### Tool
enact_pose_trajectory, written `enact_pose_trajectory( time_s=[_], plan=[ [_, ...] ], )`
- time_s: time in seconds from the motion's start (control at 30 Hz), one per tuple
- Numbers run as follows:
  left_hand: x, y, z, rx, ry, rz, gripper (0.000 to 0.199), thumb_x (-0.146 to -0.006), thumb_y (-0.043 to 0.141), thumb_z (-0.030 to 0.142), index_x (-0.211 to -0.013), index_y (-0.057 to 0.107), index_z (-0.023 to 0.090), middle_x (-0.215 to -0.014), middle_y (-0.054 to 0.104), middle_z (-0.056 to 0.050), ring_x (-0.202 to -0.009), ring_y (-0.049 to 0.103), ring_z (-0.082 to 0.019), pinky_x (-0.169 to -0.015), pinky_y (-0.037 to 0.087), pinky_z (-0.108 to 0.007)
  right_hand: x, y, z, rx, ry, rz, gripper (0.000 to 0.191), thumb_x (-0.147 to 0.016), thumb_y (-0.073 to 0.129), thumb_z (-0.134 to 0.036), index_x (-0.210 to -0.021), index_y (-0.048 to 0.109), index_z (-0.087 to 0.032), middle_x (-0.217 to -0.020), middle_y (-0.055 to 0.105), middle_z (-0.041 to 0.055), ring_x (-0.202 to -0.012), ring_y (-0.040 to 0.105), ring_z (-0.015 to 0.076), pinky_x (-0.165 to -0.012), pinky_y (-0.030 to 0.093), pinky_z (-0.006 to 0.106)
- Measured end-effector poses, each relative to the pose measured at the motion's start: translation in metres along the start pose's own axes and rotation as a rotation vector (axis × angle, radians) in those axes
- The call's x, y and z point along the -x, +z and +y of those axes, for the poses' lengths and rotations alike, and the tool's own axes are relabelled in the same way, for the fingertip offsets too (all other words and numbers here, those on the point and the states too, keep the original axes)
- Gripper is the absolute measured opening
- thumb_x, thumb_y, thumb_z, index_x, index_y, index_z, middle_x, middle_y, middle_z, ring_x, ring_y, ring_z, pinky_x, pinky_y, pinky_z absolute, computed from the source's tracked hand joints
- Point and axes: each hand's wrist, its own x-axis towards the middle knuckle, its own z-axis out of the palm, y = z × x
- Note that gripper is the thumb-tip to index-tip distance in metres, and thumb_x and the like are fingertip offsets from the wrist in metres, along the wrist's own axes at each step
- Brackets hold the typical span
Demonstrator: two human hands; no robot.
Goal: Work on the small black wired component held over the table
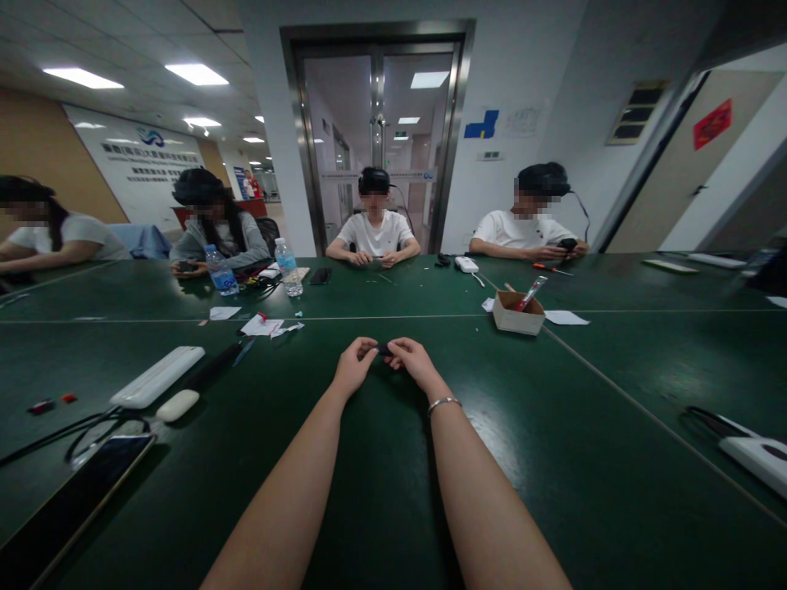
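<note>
A small black object (384, 350) is held between my two hands above the green table (393, 426). My left hand (355, 365) pinches its left end between thumb and fingers. On its right end, the fingertips of my right hand (413, 360) are closed; a metal bracelet (443, 403) circles that wrist. The fingers cover much of the object, and its exact shape is too small to tell.
Left: a phone (74, 508), white power bank (158, 377), cables and a white oval case (178, 406). Farther off are paper scraps (261, 325) and bottles (288, 269). Right: a small box (518, 315) and a white device (759, 459). Several people sit opposite.
</note>
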Motion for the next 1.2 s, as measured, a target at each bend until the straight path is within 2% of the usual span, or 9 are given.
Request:
enact_pose_trajectory(
  time_s=[0.13,0.27,0.37,0.5,0.6,0.77,0.87,0.97,1.2],
  plan=[
    [-0.0004,-0.0001,-0.002,0.039,-0.025,-0.049,0.023,-0.084,0.051,0.033,-0.099,0.062,0.019,-0.091,0.065,-0.004,-0.082,0.061,-0.016,-0.077,0.047,-0.03,0.0002,0.0004,0.0001,0.013,-0.004,-0.014,0.02,-0.077,0.068,-0.03,-0.084,0.062,-0.013,-0.059,0.066,0.0021,-0.047,0.056,0.0081,-0.049,0.045,0.019],
    [-0.0024,0.0015,-0.0061,0.012,-0.029,-0.061,0.026,-0.086,0.048,0.038,-0.096,0.063,0.019,-0.078,0.062,-0.001,-0.075,0.059,-0.015,-0.071,0.046,-0.027,0.0002,0.0009,-0.0004,0.013,0.01,-0.009,0.017,-0.078,0.067,-0.028,-0.084,0.062,-0.013,-0.059,0.066,0.0018,-0.046,0.055,0.0081,-0.048,0.044,0.019],
    [-0.0032,0.0027,-0.0065,0.036,-0.05,-0.055,0.026,-0.086,0.049,0.039,-0.097,0.063,0.02,-0.088,0.064,-0.004,-0.081,0.059,-0.016,-0.072,0.047,-0.027,0.0005,0.0007,-0.0009,0.013,0.005,0.002,0.015,-0.079,0.066,-0.027,-0.084,0.062,-0.013,-0.059,0.066,0.0021,-0.047,0.056,0.0085,-0.049,0.045,0.019],
    [-0.0018,0.0025,-0.0023,0.025,-0.031,-0.031,0.022,-0.08,0.057,0.028,-0.1,0.062,0.019,-0.103,0.064,-0.007,-0.093,0.059,-0.018,-0.082,0.047,-0.031,0.0004,-0.0003,-0.0006,0.006,-0.006,-0.003,0.017,-0.078,0.067,-0.028,-0.084,0.062,-0.013,-0.059,0.066,0.0022,-0.047,0.056,0.0086,-0.049,0.045,0.02],
    [-0.001,0.0024,-0.0016,0.013,-0.036,-0.032,0.022,-0.08,0.056,0.026,-0.1,0.062,0.019,-0.101,0.064,-0.006,-0.09,0.059,-0.018,-0.081,0.047,-0.031,0.0,-0.0007,-0.0001,0.007,-0.005,-0.009,0.019,-0.077,0.068,-0.03,-0.085,0.062,-0.013,-0.059,0.066,0.0024,-0.048,0.056,0.0087,-0.049,0.045,0.019],
    [-0.0017,0.0027,-0.0055,0.054,-0.068,-0.059,0.024,-0.085,0.05,0.034,-0.101,0.061,0.019,-0.093,0.063,-0.005,-0.083,0.059,-0.016,-0.074,0.048,-0.03,-0.0003,-0.0004,-0.0001,0.011,0.0,0.002,0.021,-0.077,0.069,-0.031,-0.085,0.062,-0.013,-0.06,0.066,0.0028,-0.049,0.057,0.0086,-0.048,0.045,0.019],
    [-0.0012,0.0015,-0.0044,0.028,-0.05,-0.026,0.025,-0.081,0.056,0.027,-0.104,0.061,0.02,-0.099,0.062,-0.005,-0.086,0.059,-0.016,-0.078,0.048,-0.03,-0.0002,-0.0006,0.0,0.006,0.005,-0.001,0.022,-0.076,0.069,-0.032,-0.084,0.062,-0.013,-0.059,0.066,0.0024,-0.049,0.057,0.0088,-0.048,0.045,0.019],
    [-0.0006,0.0007,-0.0032,0.014,-0.056,-0.015,0.027,-0.079,0.057,0.022,-0.106,0.061,0.021,-0.099,0.062,-0.005,-0.082,0.059,-0.015,-0.076,0.048,-0.03,-0.0004,-0.001,0.0007,0.009,0.003,-0.006,0.022,-0.076,0.069,-0.033,-0.085,0.062,-0.014,-0.06,0.066,0.002,-0.049,0.057,0.0088,-0.049,0.046,0.019],
    [-0.003,0.0027,-0.0079,0.073,-0.058,-0.039,0.024,-0.086,0.05,0.033,-0.101,0.061,0.019,-0.096,0.064,-0.006,-0.083,0.06,-0.016,-0.071,0.049,-0.029,-0.002,-0.0005,0.0024,0.011,0.0,-0.001,0.022,-0.076,0.069,-0.033,-0.084,0.062,-0.013,-0.059,0.066,0.0018,-0.047,0.056,0.0082,-0.048,0.045,0.019]
  ],
)
